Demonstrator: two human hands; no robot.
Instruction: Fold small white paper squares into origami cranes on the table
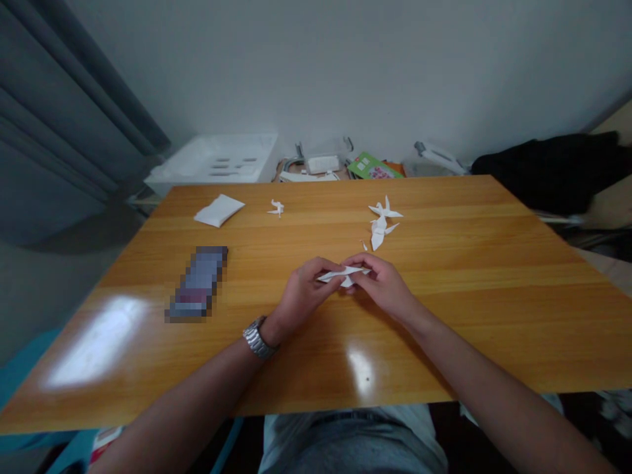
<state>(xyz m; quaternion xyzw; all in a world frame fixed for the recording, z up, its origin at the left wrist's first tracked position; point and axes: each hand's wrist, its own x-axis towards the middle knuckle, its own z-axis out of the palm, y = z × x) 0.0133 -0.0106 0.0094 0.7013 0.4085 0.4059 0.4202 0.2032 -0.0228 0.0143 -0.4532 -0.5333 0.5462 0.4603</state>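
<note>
My left hand [300, 289] and my right hand [388, 286] both pinch the folded white paper [346, 280], holding it over the bench [464, 276], nearer me than the two paper birds [378, 232] beyond.

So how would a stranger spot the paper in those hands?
Find the wide wooden table; near its middle, the left hand, with a metal watch at its wrist, faces the right hand. Between their fingers sits a small folded white paper; unlike the white paper figures lying beyond it, this one is held.
</note>
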